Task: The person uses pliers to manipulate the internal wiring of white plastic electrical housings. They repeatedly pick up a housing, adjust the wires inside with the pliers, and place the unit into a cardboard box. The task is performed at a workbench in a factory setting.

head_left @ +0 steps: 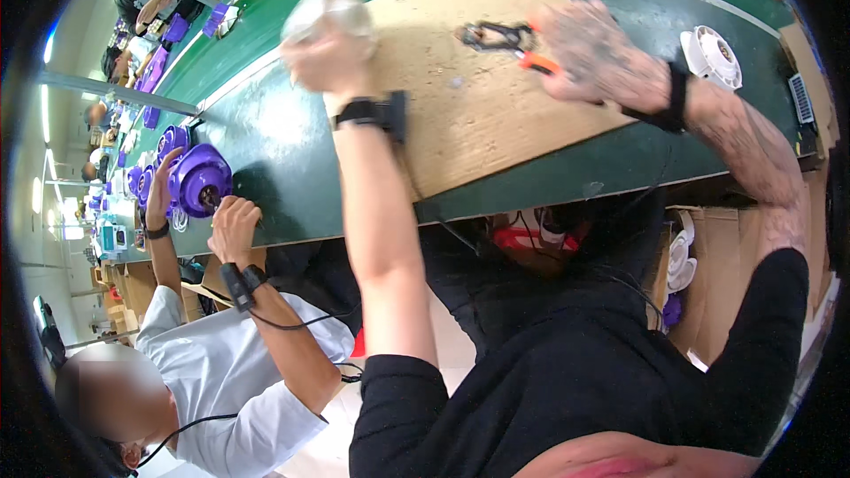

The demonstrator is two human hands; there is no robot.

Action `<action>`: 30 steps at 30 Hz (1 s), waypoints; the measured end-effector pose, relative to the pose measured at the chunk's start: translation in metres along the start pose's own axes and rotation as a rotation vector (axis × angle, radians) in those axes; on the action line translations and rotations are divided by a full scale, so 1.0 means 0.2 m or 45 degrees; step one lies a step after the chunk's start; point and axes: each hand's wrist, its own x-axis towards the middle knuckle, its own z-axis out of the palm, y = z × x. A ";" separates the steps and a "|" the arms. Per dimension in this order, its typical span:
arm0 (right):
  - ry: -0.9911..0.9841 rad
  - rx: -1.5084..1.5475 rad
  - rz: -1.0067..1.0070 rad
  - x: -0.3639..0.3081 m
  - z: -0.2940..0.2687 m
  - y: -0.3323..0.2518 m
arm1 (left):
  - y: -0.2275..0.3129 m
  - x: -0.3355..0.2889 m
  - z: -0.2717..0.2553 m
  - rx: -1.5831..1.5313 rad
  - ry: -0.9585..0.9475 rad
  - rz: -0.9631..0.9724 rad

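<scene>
My left hand [320,64], smeared by motion, is raised over the left edge of a brown cardboard sheet [443,133]. Its fingers are closed round a pale, rounded part [329,11], too blurred for me to name its kind. Above the right half of the cardboard, my right hand [595,49] is wrapped round the orange handles of a pair of pliers [500,37]. The dark metal head of the pliers points left, toward my left hand, and is apart from the pale part.
A white round housing [711,57] stands on the green bench [292,186] at the right. To my left, a co-worker in a white shirt [239,372] handles a purple housing [199,179]. Open cardboard boxes [730,274] stand under the bench. Cables [452,228] hang along its front edge.
</scene>
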 end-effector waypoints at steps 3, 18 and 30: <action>-0.489 0.411 0.487 -0.16 -0.23 0.09 | -0.03 0.08 -0.06 -0.607 0.057 0.001; -0.431 0.171 1.232 0.45 0.09 0.80 | 0.08 -0.31 0.12 -0.968 -1.662 -0.938; -0.180 0.474 1.110 0.76 0.30 1.11 | 0.30 -0.45 -0.12 -0.768 -2.299 -0.874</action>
